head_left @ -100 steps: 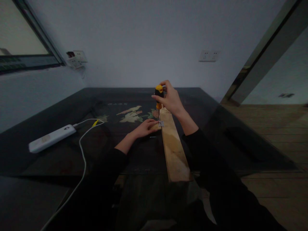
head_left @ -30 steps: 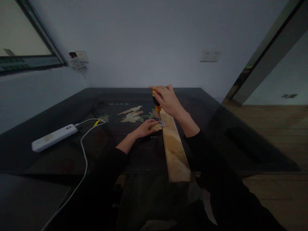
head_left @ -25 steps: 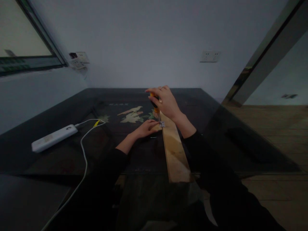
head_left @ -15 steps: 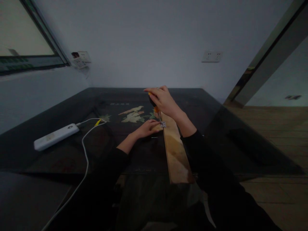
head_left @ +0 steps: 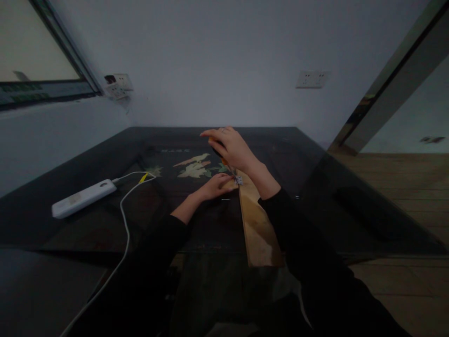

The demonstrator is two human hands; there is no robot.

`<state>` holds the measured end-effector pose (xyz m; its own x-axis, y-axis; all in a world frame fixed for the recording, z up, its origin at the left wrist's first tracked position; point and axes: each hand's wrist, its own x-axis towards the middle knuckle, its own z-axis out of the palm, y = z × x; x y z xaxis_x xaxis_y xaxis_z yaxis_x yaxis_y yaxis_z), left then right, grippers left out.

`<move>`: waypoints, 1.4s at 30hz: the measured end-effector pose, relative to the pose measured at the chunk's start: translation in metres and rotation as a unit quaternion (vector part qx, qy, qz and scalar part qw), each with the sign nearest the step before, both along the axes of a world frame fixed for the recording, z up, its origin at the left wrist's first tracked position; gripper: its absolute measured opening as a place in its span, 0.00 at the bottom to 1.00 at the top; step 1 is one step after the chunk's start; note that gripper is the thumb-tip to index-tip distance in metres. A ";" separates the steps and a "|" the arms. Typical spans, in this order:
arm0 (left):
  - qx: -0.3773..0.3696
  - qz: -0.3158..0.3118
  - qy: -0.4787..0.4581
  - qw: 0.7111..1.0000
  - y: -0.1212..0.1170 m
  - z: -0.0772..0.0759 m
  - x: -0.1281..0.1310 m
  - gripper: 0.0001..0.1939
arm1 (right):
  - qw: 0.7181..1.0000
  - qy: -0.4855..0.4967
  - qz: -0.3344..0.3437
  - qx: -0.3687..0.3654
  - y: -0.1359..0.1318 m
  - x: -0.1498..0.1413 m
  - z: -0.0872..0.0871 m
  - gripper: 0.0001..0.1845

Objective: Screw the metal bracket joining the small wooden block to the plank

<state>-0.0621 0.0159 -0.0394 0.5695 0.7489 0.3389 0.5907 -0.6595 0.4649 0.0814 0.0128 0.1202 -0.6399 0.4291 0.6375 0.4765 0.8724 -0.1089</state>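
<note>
My right hand (head_left: 233,147) is closed round a screwdriver (head_left: 224,161) with a black and orange handle. The tool is tilted, its shaft running down to a small metal hinge (head_left: 239,180). That hinge lies at the far part of a long wooden board (head_left: 257,224), on its left edge. My left hand (head_left: 213,186) is beside the hinge, finger and thumb closed on what looks like a small piece of wood (head_left: 229,185) at the board's left side. The screwdriver's tip is too small to make out against the hinge.
The dark glossy table (head_left: 196,224) has a bird-and-flower picture (head_left: 192,166) beyond my left hand. To the left lies a white power strip-like device (head_left: 84,199) with a white cable (head_left: 126,229) trailing off the front edge. A wall (head_left: 217,65) stands behind the table.
My right hand and the screwdriver handle have shifted left, so the screwdriver leans more. My left hand and the board stay almost where they were.
</note>
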 end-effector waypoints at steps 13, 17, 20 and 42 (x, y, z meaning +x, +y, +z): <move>0.010 -0.006 -0.020 1.000 0.002 -0.002 0.002 0.26 | 1.000 0.001 0.018 0.004 -0.001 -0.004 -0.009 0.17; 0.006 -0.006 -0.011 1.000 0.001 -0.001 0.002 0.27 | 0.999 0.028 -0.018 0.025 -0.003 -0.002 -0.010 0.13; 0.000 -0.003 -0.001 1.000 0.001 -0.001 0.001 0.27 | 0.998 0.042 -0.038 0.021 -0.001 0.000 -0.009 0.15; -0.012 0.003 0.003 1.000 0.000 0.000 0.000 0.27 | 0.996 0.060 0.041 -0.056 0.002 0.013 -0.001 0.14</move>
